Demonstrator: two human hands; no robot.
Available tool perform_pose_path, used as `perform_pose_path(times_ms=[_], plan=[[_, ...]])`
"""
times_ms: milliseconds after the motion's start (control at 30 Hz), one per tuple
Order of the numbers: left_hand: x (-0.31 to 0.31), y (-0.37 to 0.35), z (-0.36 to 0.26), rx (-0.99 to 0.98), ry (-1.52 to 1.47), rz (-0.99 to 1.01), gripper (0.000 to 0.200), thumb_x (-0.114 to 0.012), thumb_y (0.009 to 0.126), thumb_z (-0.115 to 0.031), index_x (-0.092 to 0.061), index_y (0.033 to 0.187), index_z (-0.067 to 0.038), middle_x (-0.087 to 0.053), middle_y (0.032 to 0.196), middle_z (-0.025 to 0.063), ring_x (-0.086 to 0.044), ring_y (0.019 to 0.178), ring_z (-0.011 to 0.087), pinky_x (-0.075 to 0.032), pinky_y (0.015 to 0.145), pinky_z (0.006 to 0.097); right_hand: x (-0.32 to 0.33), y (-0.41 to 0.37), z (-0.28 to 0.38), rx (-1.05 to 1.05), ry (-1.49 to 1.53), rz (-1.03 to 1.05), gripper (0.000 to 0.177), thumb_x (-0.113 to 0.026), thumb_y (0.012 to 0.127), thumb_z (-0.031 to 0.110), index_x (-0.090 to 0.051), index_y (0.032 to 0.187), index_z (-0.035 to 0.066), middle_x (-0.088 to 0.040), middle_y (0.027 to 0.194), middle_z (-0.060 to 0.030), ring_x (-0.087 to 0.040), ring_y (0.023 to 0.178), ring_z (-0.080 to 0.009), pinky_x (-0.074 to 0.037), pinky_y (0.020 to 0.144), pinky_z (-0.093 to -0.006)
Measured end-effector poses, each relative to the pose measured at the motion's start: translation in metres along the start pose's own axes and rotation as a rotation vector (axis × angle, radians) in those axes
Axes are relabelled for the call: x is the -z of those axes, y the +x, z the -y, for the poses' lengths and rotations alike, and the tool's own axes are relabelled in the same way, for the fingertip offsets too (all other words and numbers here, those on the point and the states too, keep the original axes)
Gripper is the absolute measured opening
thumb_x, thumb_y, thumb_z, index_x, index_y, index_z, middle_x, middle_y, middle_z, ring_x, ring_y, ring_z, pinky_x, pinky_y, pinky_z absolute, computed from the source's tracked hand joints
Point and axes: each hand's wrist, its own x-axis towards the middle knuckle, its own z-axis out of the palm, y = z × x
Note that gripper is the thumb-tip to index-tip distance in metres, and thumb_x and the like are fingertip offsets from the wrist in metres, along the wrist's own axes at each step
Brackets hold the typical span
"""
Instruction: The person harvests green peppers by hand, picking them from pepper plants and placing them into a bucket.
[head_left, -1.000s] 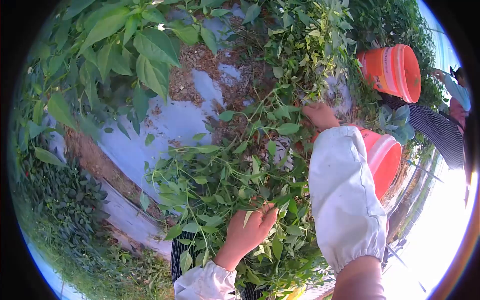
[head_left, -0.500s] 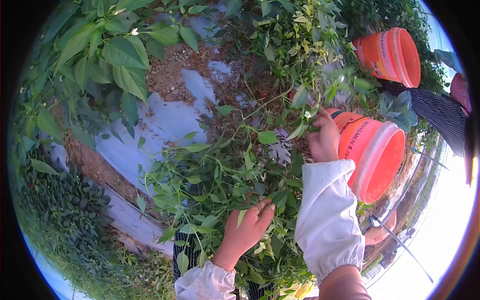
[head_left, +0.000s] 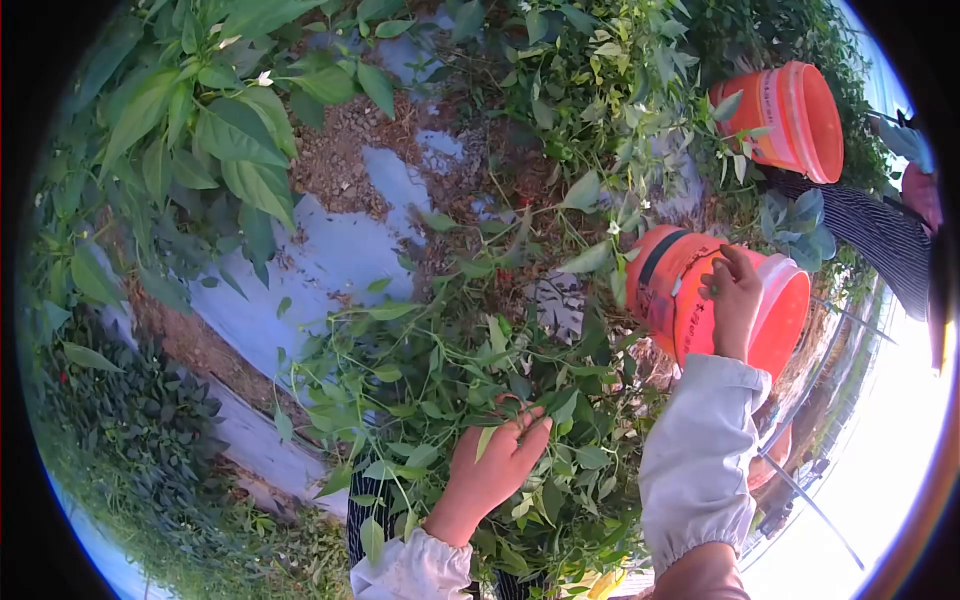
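The left hand (head_left: 492, 465) is inside a green plant (head_left: 420, 455), low in the middle of the view; its fingers are bent and nearly together, and they have hold of the thin stems, although leaves partly cover the tips. The right hand (head_left: 735, 305) is higher and to the right, in front of the near red bucket (head_left: 670, 285). Its fingers are curled, with small gaps between them; I cannot tell whether there is something inside them, nor whether they touch the bucket. This bucket appears tilted, with its mouth toward the right side, and a dark band goes around its lower part. The plant is to the left of it. Both forearms wear pale sleeves (head_left: 700, 460). A second red bucket (head_left: 765, 125) is farther up, among other plants, and near it one sees part of another person (head_left: 920, 190). At the left, a whitish sheet (head_left: 330, 260) lies on brown soil (head_left: 350, 150), and large leaves (head_left: 245, 130) with a white flower (head_left: 264, 78) are above it.
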Motion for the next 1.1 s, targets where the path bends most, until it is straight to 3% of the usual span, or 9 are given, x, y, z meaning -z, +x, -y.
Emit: perform_pose_path(times_ms=[167, 200, 400, 467, 500, 600, 733, 800, 1100], plan=[[-0.006, 0.003, 0.006, -0.043, 0.021, 0.02, 0.045, -0.055, 0.102, -0.032, -0.055, 0.129, 0.004, -0.061, 0.105, -0.0008, -0.051, 0.09, 0.0044, -0.043, 0.084, 0.0224, -0.105, 0.034, -0.004, 0.145, -0.103, 0.386, 0.02, -0.062, 0.089, 0.009, -0.07, 0.105, 0.001, -0.067, 0.078, -0.0038, -0.059, 0.06, -0.0117, -0.045, 0.05, -0.0252], [-0.007, 0.004, 0.009, -0.078, 0.004, 0.015, 0.045, -0.055, 0.102, -0.032, -0.055, 0.128, 0.004, -0.061, 0.101, -0.002, -0.051, 0.087, 0.0041, -0.043, 0.082, 0.0223, -0.14, 0.041, -0.013, -0.023, 0.391, 0.455, 0.031, -0.075, 0.085, 0.021, -0.068, 0.108, 0.002, -0.064, 0.073, -0.002, -0.058, 0.055, -0.0103, -0.046, 0.046, -0.0262], [-0.004, -0.001, 0.001, -0.114, 0.112, -0.055, 0.041, -0.055, 0.102, -0.031, -0.057, 0.122, 0.004, -0.055, 0.084, -0.0059, -0.046, 0.073, 0.0024, -0.042, 0.067, 0.0219, -0.231, 0.039, 0.041, -0.044, -0.044, 0.363, 0.047, -0.077, 0.082, 0.036, -0.063, 0.112, 0.002, -0.065, 0.074, -0.0064, -0.061, 0.052, -0.0152, -0.049, 0.045, -0.03], [-0.003, 0.001, 0.009, -0.084, 0.049, -0.011, 0.041, -0.055, 0.102, -0.031, -0.057, 0.122, 0.005, -0.055, 0.082, -0.0053, -0.045, 0.072, 0.0015, -0.041, 0.064, 0.0226, -0.227, 0.045, 0.037, -0.077, -0.029, 0.236, 0.044, -0.075, 0.084, 0.034, -0.062, 0.111, 0.002, -0.066, 0.074, -0.0069, -0.061, 0.051, -0.0151, -0.049, 0.044, -0.0305], [-0.002, 0.001, 0.007, -0.076, 0.044, 0.006, 0.042, -0.055, 0.102, -0.031, -0.057, 0.123, 0.005, -0.053, 0.081, -0.0058, -0.045, 0.072, 0.0014, -0.041, 0.064, 0.0222, -0.202, 0.063, 0.022, -0.17, 0.251, 0.602, 0.033, -0.07, 0.088, 0.031, -0.065, 0.108, 0.006, -0.067, 0.078, -0.0075, -0.062, 0.055, -0.0145, -0.048, 0.045, -0.0296], [-0.003, 0.001, 0.009, -0.076, -0.019, 0.016, 0.044, -0.055, 0.102, -0.031, -0.055, 0.125, 0.006, -0.051, 0.079, -0.007, -0.043, 0.071, 0.0013, -0.039, 0.064, 0.0214, -0.189, 0.039, 0.038, -0.072, -0.166, 0.562, 0.024, -0.061, 0.094, 0.028, -0.065, 0.106, 0.008, -0.069, 0.083, -0.0112, -0.068, 0.065, -0.0153, -0.049, 0.042, -0.0261], [-0.003, 0.0, 0.002, -0.066, -0.084, 0.021, 0.043, -0.056, 0.102, -0.03, -0.054, 0.127, 0.006, -0.048, 0.078, -0.0084, -0.042, 0.071, 0.001, -0.039, 0.067, 0.0209, -0.126, 0.045, 0.016, -0.454, 0.398, 0.791, 0.022, -0.058, 0.095, 0.023, -0.063, 0.101, 0.002, -0.068, 0.088, -0.0123, -0.065, 0.067, -0.0173, -0.051, 0.053, -0.0288], [-0.003, 0.001, 0.004, -0.079, -0.102, 0.02, 0.043, -0.056, 0.102, -0.03, -0.054, 0.128, 0.005, -0.048, 0.079, -0.0083, -0.042, 0.072, 0.0013, -0.039, 0.068, 0.021, -0.08, 0.027, 0.015, -0.317, 0.522, 0.714, 0.019, -0.056, 0.097, 0.02, -0.063, 0.099, 0.002, -0.068, 0.093, -0.0119, -0.063, 0.069, -0.0166, -0.05, 0.058, -0.0287], [-0.018, -0.001, 0.008, -0.097, -0.068, -0.102, 0.036, -0.057, 0.101, -0.03, -0.059, 0.125, -0.003, -0.054, 0.082, -0.0065, -0.046, 0.072, 0.003, -0.043, 0.069, 0.022, 0.154, -0.039, 0.015, 0.533, -0.861, -0.28, 0.027, -0.058, 0.097, 0.02, -0.065, 0.11, -0.002, -0.068, 0.101, -0.013, -0.065, 0.089, -0.0213, -0.051, 0.081, -0.0318]])
